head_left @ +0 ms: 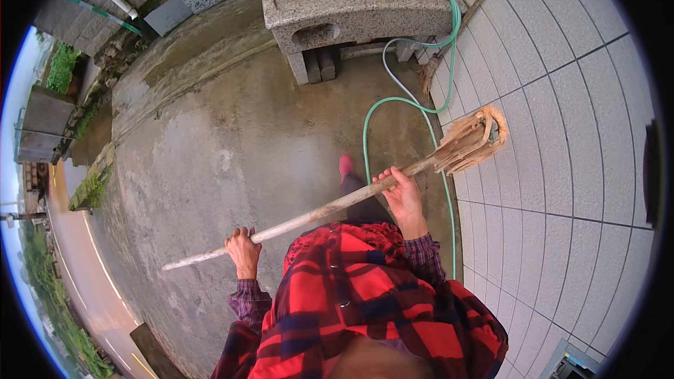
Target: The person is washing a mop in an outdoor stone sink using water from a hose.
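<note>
A mop (309,217) with a long, pale wooden handle and a head of tan strips lies slantwise across the space before my body. My left hand (243,250) is closed round the lower-left part of the handle, and the bare end sticks out beyond it. Closer to the mop head, my right hand (401,198) wraps the handle from below. The strips are bunched and folded over at the upper right, raised in front of the tiled wall.
A speckled stone sink (361,17) stands at the far side. From its basin a green hose (366,126) loops down and along the tiled wall (554,168). A broom (463,24) leans there. Wet concrete floor (210,147) stretches left toward a road (88,253).
</note>
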Motion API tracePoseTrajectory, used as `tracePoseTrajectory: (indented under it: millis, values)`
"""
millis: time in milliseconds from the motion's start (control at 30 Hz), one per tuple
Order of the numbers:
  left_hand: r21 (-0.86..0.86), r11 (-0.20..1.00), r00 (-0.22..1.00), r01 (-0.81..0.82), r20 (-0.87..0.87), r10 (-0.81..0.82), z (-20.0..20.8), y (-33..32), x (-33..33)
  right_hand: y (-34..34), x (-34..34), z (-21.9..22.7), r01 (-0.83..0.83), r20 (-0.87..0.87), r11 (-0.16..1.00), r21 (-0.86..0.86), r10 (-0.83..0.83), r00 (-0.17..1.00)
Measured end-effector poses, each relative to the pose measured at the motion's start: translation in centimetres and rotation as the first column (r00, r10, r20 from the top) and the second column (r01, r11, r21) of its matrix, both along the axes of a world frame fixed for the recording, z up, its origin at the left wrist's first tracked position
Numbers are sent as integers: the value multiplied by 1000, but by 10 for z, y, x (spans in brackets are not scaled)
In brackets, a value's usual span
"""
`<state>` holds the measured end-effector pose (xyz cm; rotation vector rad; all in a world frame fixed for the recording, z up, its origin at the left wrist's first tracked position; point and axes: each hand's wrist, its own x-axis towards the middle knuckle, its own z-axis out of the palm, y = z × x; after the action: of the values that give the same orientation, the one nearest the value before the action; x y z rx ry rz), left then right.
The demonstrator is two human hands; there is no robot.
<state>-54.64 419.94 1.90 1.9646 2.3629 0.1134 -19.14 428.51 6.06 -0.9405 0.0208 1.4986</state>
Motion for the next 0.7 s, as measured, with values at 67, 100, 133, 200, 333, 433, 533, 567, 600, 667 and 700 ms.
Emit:
tracePoseTrajectory:
  millis: [67,100,133,200,333,433,533,567,600,667,700]
  values:
    - [4,998,998,-55,8,55,-2,32,6,49,3,5,-67,24,998,22,66,998]
    - [13,997,996,-82,20,82,2,51,12,74,4,12,-97,45,993,63,94,995]
    - [21,994,994,-108,34,107,6,69,22,100,6,20,-87,40,993,74,84,996]
    - [83,989,990,-120,84,113,15,104,31,152,8,38,-154,100,978,143,141,985]
    - [147,956,957,-255,177,228,48,186,62,258,10,81,-225,154,949,223,194,969]
    - [220,928,948,-301,173,267,62,252,77,345,15,97,-282,228,901,331,214,950]
    - [305,909,959,-283,114,261,84,320,90,433,28,88,-387,329,824,413,261,907]
    - [333,899,958,-285,72,277,95,345,96,454,31,83,-425,464,830,360,236,854]
    - [340,904,966,-259,71,250,104,371,98,475,30,78,-456,589,837,302,213,780]
    - [350,898,957,-268,-15,291,128,426,106,498,27,62,-578,733,812,79,345,586]
    - [299,926,968,-229,-30,249,143,455,115,500,31,49,-647,830,752,123,280,483]
